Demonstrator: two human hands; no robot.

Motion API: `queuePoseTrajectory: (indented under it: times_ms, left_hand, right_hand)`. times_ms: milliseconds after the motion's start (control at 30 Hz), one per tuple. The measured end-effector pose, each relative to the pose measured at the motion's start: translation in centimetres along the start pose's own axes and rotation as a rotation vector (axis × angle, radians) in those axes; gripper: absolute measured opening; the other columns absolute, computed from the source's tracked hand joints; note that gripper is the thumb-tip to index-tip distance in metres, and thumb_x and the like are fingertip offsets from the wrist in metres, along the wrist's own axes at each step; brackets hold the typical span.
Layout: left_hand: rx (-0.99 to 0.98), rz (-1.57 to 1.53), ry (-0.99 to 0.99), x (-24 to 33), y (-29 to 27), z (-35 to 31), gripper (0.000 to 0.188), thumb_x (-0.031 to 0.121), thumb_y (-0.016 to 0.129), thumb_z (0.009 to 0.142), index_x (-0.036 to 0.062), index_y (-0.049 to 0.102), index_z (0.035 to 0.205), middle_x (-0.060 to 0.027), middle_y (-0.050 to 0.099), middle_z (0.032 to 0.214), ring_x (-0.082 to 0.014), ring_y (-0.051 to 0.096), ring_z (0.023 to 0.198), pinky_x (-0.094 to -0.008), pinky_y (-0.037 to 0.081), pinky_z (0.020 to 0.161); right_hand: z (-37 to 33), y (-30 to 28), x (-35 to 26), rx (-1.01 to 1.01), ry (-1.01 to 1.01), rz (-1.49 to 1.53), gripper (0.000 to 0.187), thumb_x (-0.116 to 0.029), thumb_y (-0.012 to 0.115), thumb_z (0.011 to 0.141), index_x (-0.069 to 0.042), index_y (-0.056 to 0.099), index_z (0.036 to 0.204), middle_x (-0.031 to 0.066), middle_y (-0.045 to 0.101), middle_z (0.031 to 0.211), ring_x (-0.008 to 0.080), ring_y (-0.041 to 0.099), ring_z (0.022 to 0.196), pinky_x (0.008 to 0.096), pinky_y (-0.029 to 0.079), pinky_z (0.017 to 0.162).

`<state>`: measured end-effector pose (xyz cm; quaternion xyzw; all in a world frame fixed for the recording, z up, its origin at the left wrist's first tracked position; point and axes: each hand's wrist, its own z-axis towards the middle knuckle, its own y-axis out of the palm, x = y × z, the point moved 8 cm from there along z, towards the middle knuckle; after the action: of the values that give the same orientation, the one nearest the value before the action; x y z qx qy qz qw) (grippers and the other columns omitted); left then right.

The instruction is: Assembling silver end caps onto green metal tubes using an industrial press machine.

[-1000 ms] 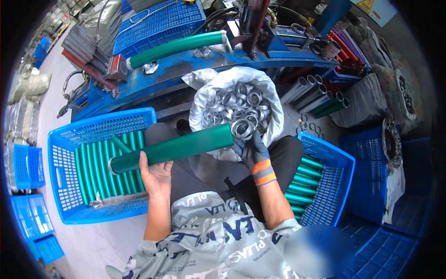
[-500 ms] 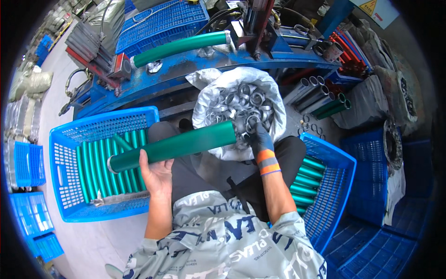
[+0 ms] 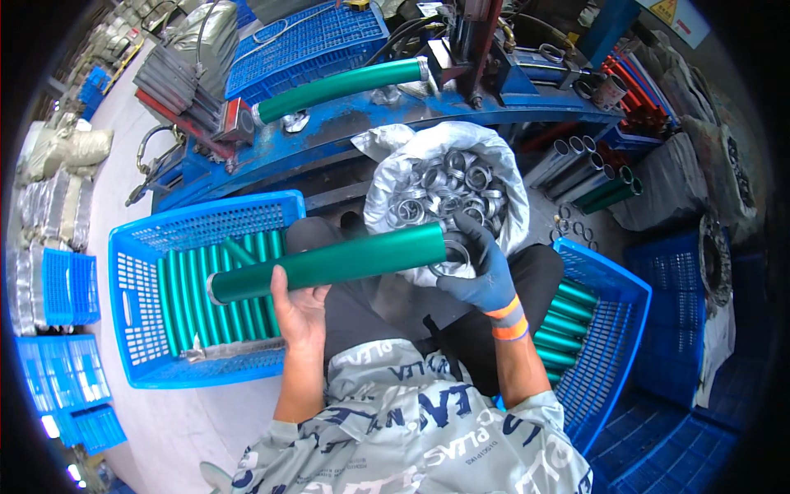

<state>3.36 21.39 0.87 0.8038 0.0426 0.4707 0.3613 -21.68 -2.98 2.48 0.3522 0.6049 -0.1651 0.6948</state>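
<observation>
A long green metal tube [image 3: 362, 258] lies across my lap, tilted slightly up to the right. My bare left hand [image 3: 301, 311] is closed round it from below, near its left end, where a pale ring [image 3: 211, 289] is fitted. My right hand [image 3: 487, 280], in a dark blue glove with an orange and grey cuff, grips a metal ring [image 3: 468, 253] at the tube's right end. Whether the ring is on the tube or just against it, I cannot tell. Behind them a white woven sack [image 3: 512, 169] stands open, filled with loose metal rings [image 3: 451, 183].
A blue crate [image 3: 136, 377] of green tubes stands at the left, another crate [image 3: 632, 317] of tubes at the right. Ahead runs a blue machine bench [image 3: 329, 123] bearing one green tube [image 3: 341, 86]. Bare and green tubes [image 3: 576, 169] and loose rings [image 3: 573, 226] lie right of the sack.
My right hand has come out of the sack's mouth toward me, bringing a metal ring to the tube's right end. The left hand keeps its hold. The whole view has shifted slightly.
</observation>
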Motion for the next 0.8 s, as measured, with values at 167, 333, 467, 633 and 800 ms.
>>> queuePoseTrajectory:
  times_ms: [167,333,467,633,800]
  left_hand:
    - [-0.016,0.026,0.051,1.8,-0.3,-0.7,0.051,0.049,0.072,0.112,0.0075,0.070,0.140,-0.0131,0.078,0.138,-0.0283,0.077,0.126,-0.0485,0.066,0.106]
    - [0.006,0.020,0.071,2.4,-1.0,-0.9,0.049,0.045,0.070,0.114,0.0057,0.069,0.143,-0.0149,0.078,0.140,-0.0290,0.079,0.123,-0.0460,0.069,0.103]
    - [-0.009,0.033,0.083,2.6,-2.1,-0.6,0.043,0.043,0.070,0.114,0.0095,0.072,0.140,-0.0135,0.077,0.141,-0.0289,0.078,0.125,-0.0487,0.068,0.100]
    - [-0.021,0.085,0.106,2.1,-1.5,0.3,0.049,0.048,0.069,0.114,0.0063,0.071,0.139,-0.0130,0.077,0.139,-0.0265,0.078,0.124,-0.0447,0.068,0.102]
    - [0.018,0.065,0.098,2.5,-3.3,2.1,0.056,0.054,0.073,0.111,0.0074,0.069,0.141,-0.0117,0.076,0.138,-0.0272,0.076,0.125,-0.0457,0.065,0.104]
  right_hand:
    - [0.0,1.4,0.5,-0.019,0.009,0.394,0.114,0.002,0.098,0.080,0.000,0.036,0.176,0.0186,0.064,0.157,0.0294,0.067,0.141,0.0454,0.055,0.122]
    - [-0.2,1.3,1.2,-0.038,0.059,0.264,0.099,-0.014,0.094,0.089,0.009,0.044,0.172,0.0193,0.063,0.162,0.0309,0.064,0.147,0.0456,0.053,0.124]
    - [-0.1,2.5,0.4,-0.085,0.083,0.230,0.090,-0.013,0.084,0.099,0.011,0.040,0.173,0.0207,0.063,0.162,0.0302,0.065,0.146,0.0438,0.052,0.124]
    - [1.2,2.4,0.7,-0.054,0.154,0.102,0.071,0.003,0.066,0.105,0.011,0.044,0.172,0.0184,0.064,0.161,0.0234,0.065,0.143,0.0387,0.051,0.123]
    - [3.8,4.4,0.5,-0.112,0.145,0.116,0.072,0.005,0.069,0.102,0.008,0.048,0.171,0.0147,0.063,0.163,0.0209,0.063,0.143,0.0381,0.049,0.124]
